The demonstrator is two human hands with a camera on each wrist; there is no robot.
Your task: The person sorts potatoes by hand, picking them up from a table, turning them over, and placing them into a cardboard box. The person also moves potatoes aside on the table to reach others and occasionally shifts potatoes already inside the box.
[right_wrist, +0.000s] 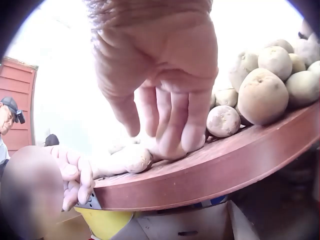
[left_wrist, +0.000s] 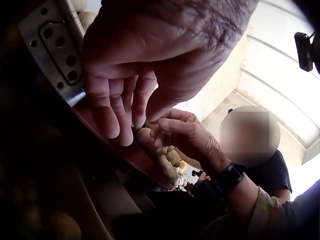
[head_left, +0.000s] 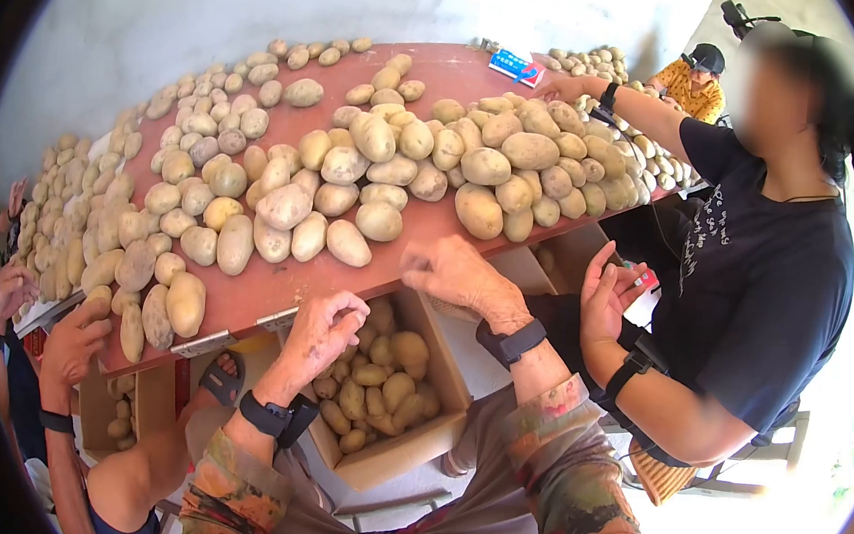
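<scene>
Many potatoes [head_left: 349,244] lie in piles on a red table [head_left: 428,257]. My left hand [head_left: 316,344] hangs over the table's near edge, above a cardboard box [head_left: 423,447] of potatoes; in the left wrist view its fingers [left_wrist: 120,117] are loosely bent and hold nothing. Just above the edge, right of the box, is my right hand [head_left: 466,275]. The right wrist view shows that hand [right_wrist: 160,75] with fingers relaxed downward and nothing gripped, potatoes [right_wrist: 223,121] beyond it.
A person in a dark shirt [head_left: 767,284] sits at the right, one arm reaching to a blue and white packet [head_left: 516,67]. Another person's hand [head_left: 75,345] is at the table edge on the left, above a second box [head_left: 157,406]. Someone in yellow [head_left: 696,92] sits far back.
</scene>
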